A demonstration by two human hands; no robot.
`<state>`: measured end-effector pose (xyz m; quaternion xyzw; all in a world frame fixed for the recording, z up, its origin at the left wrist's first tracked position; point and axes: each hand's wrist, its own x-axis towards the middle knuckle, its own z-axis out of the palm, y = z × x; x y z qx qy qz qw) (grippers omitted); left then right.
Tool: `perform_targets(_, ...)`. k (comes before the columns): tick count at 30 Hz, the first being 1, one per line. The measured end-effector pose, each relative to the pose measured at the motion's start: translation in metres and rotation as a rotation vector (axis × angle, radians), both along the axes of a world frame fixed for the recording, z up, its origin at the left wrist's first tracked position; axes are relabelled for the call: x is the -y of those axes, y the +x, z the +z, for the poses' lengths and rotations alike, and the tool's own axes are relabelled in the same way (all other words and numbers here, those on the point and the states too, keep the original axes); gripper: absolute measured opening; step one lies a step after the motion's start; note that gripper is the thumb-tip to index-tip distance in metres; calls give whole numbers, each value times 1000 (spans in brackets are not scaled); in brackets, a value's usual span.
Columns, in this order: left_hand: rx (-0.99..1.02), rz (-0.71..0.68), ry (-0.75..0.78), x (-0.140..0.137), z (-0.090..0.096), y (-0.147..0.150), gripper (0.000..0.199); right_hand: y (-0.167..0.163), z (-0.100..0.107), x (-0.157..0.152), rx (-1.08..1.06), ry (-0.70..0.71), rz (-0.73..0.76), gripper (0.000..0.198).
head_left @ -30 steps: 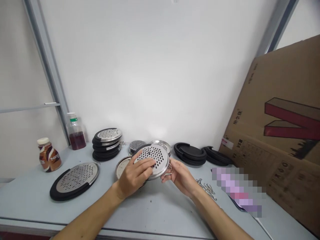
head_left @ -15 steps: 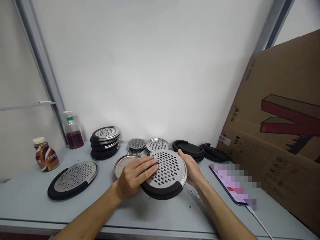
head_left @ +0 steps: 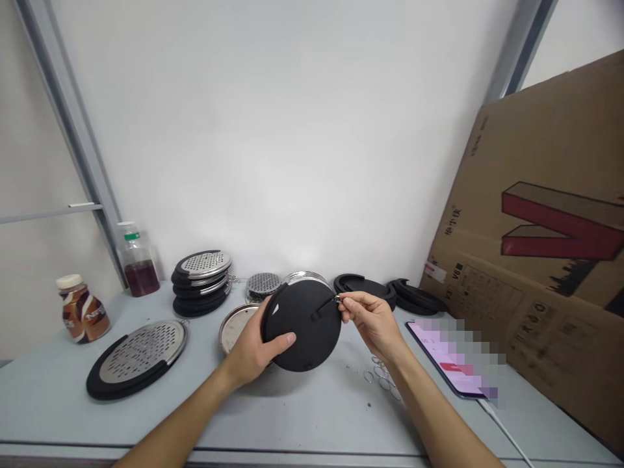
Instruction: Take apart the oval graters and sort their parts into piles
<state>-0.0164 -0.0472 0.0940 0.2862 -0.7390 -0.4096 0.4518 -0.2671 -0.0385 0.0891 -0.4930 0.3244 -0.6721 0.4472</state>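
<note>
My left hand [head_left: 257, 346] holds a round black-backed disc [head_left: 303, 338] tilted above the table, its thumb pressed on the smooth black back. The perforated metal face seen earlier now points away from me. At the disc's upper right edge, my right hand [head_left: 371, 320] pinches a small metal fitting [head_left: 337, 299], too small to make out fully. A dark slot-like mark runs from that edge toward the middle of the back. Partly hidden behind my left hand lies a shallow round metal plate [head_left: 234, 328]. Several loose metal rings [head_left: 383, 377] lie below my right hand.
A finished-looking perforated disc [head_left: 141, 357] lies at left, near a stack of similar discs [head_left: 202, 283]. Behind are perforated metal plates [head_left: 264, 284] and black rims [head_left: 365, 290]. Bottles [head_left: 84, 312], a phone [head_left: 443, 357] with cable and a large cardboard box [head_left: 536, 260] flank the table.
The disc has been turned over, from perforated face to black back. My left hand now grips its left side; my right hand has shifted from its side to pinch the fitting at the edge.
</note>
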Motion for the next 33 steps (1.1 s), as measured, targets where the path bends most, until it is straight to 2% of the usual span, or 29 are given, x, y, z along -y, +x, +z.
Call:
perform_targets(4,-37,-137,228,10,-5,7,62,0,-7,3,-107,-14,-11,20)
perform_targets(9,-157,-310,405,12,-11,7,64,3,-8,1,-243,-22,-33,22)
perform_targets(13,-206,-312,453,14,-10,6,71,1,-9,-1,-500,-134,-156,20)
perform_targets(16,-231,-308,499,18,-9,10,75,0,-13,-1,-627,-214,-146,22)
perform_targets(18,-223,-277,522,21,-9,13,70,0,-16,-1,-699,-255,-144,24)
perform_targets(22,-147,-177,523,26,-10,16,54,5,-17,-4,-933,-382,-172,30)
perform_targets(25,-100,-145,484,26,-9,16,51,8,-19,-6,-1114,-457,-217,36)
perform_targets(33,68,-85,262,23,-2,16,51,18,-36,-5,-1419,-485,-422,44)
